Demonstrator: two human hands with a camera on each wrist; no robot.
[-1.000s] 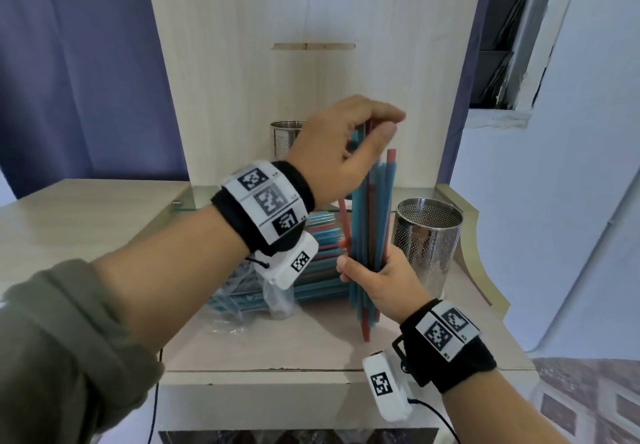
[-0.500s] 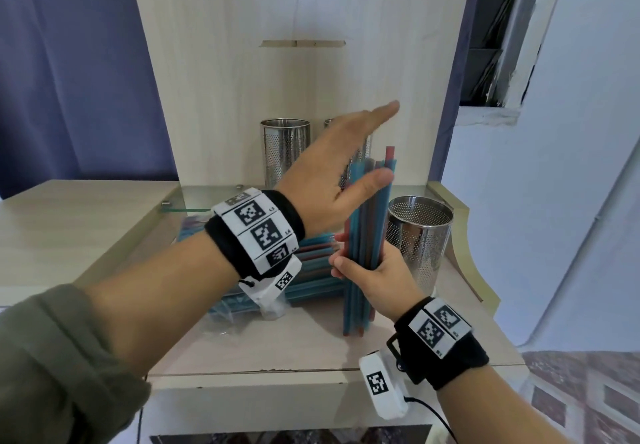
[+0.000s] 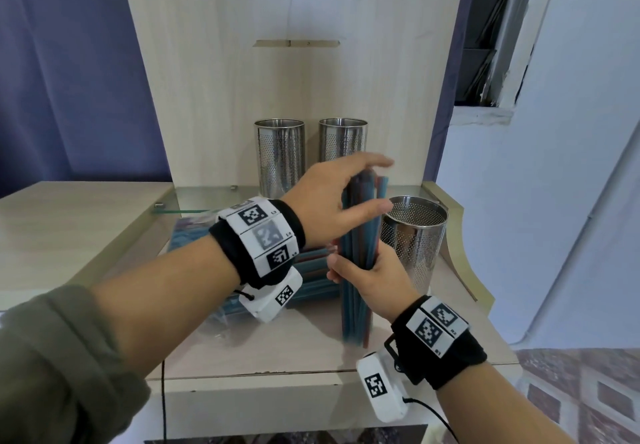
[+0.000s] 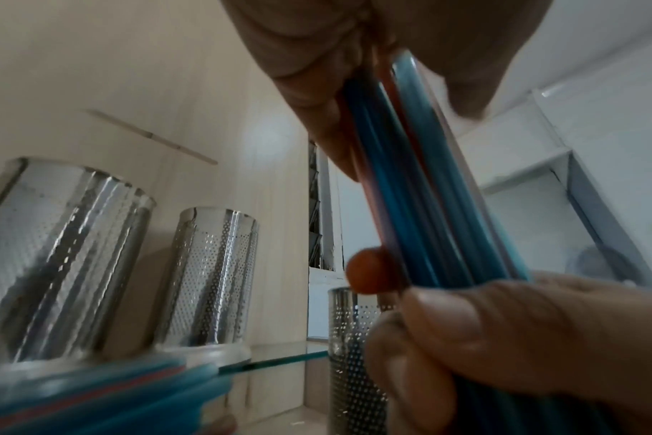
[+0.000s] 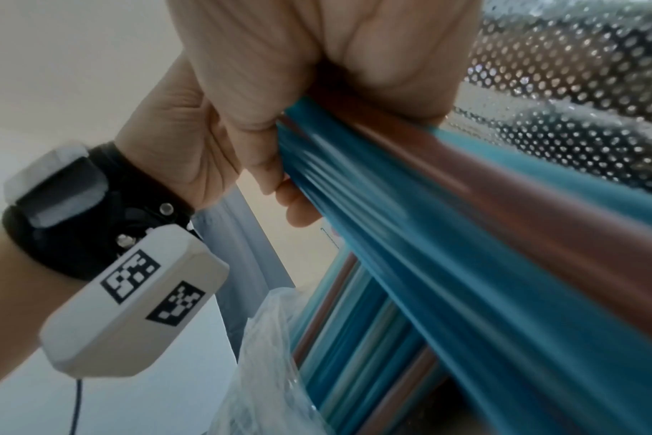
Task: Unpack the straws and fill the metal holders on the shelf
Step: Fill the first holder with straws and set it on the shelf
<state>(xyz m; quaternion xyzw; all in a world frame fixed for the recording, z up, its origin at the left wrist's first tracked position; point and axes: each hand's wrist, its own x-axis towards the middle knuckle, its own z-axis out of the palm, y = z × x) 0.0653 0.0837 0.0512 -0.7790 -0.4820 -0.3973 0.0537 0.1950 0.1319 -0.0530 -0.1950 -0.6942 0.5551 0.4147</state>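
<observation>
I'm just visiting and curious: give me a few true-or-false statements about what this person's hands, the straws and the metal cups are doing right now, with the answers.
1. The right hand grips an upright bundle of straws. True.
2. The bundle is all yellow. False: the straws are blue and red.
3. The left hand is at the top end of the bundle. True.
4. Only one metal holder is in view. False: three show, two at the back and a front holder beside the bundle.
5. The front holder is already packed with straws. False: its open top shows no straws.
6. More straws lie in a clear plastic bag behind the left wrist. True.
</observation>
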